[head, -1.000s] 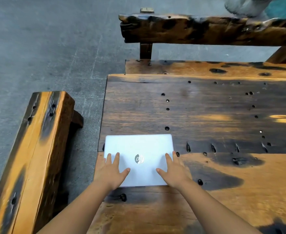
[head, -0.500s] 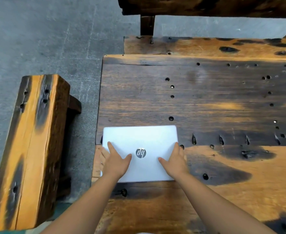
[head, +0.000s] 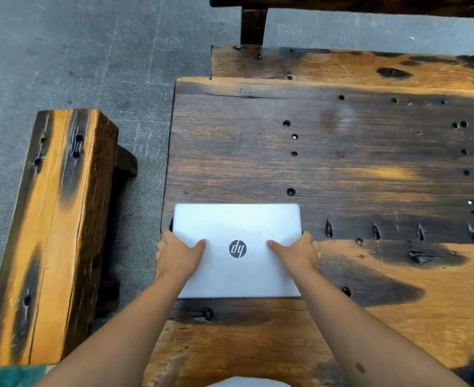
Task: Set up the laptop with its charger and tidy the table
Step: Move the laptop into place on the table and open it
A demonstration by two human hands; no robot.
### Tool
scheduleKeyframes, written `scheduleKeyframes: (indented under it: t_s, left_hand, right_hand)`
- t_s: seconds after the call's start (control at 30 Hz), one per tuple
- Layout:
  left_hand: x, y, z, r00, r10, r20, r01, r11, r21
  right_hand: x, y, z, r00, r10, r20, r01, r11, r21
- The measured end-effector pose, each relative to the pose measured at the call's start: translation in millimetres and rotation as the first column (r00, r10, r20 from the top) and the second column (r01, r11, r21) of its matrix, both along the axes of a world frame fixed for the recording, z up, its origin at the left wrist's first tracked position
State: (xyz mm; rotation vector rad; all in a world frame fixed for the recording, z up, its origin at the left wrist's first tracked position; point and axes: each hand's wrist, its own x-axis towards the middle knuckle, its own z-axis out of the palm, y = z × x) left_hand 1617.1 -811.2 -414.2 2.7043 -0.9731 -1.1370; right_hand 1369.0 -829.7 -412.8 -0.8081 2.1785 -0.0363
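Note:
A closed silver laptop (head: 237, 227) with a round dark logo lies flat near the left front corner of the dark wooden table (head: 342, 163). My left hand (head: 178, 254) grips its left edge, thumb on the lid and fingers curled round the side. On the opposite edge my right hand (head: 297, 252) holds on the same way. No charger or cable is in view.
A wooden bench (head: 54, 233) stands left of the table across a narrow gap of grey paving. A second wooden bench (head: 342, 62) runs along the table's far side. The tabletop is pitted with holes and gouges.
Both hands slid from lying flat on the lid outward to the laptop's side edges and closed on them. The camera tilted further down.

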Motion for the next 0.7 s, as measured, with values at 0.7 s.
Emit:
scheduleKeyframes:
  t_s: [0.7]
  left_hand:
    - [22.2, 17.4, 40.2, 0.984, -0.023, -0.177, 0.012, 0.998, -0.064]
  right_hand:
    - [-38.8, 23.2, 36.4, 0.961, 0.119, 0.248, -0.081, 0.984, -0.158]
